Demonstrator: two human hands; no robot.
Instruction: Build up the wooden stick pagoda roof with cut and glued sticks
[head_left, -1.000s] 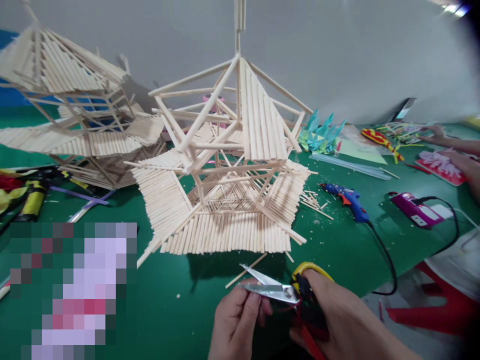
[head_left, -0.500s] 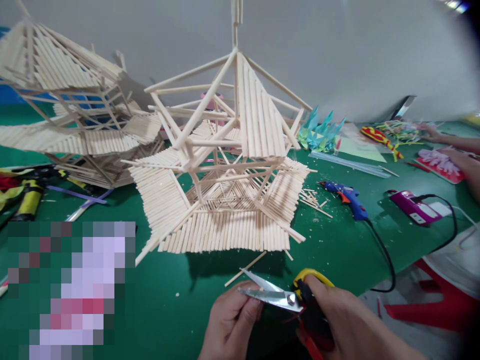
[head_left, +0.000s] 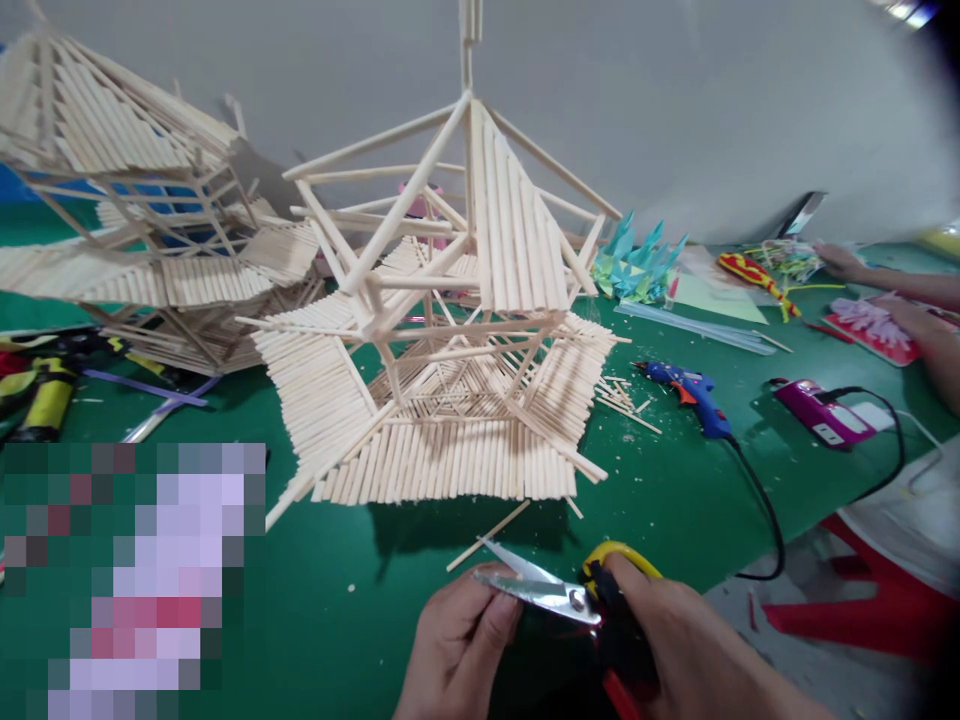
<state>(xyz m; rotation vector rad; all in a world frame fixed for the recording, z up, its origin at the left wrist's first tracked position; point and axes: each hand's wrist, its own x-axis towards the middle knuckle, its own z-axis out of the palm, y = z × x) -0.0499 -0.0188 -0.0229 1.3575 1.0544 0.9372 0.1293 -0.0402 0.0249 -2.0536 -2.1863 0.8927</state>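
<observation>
My right hand (head_left: 675, 610) grips a pair of scissors (head_left: 544, 594) with yellow, black and red handles. The blades are parted and point left, over the fingertips of my left hand (head_left: 466, 630). That left hand is closed in a pinch; what it holds is hidden by the fingers and blades. Just beyond the blades, a thin wooden stick (head_left: 487, 537) lies on the green table. Behind it stands a model pavilion of wooden sticks (head_left: 450, 465), its upper roof a frame with one panel (head_left: 517, 220) of sticks.
A second stick model (head_left: 187, 280) stands at the left. To the right lie short stick pieces (head_left: 626, 405), a blue glue gun (head_left: 694, 395) with its cord, and a purple power strip (head_left: 825, 412). Another person's hands (head_left: 911, 320) are at the far right. A blurred patch covers the lower left.
The view has shifted very slightly, so everything sits a little further left. My hands and the scissors keep nearly the same pose, and the other person's far hand has moved slightly left.
</observation>
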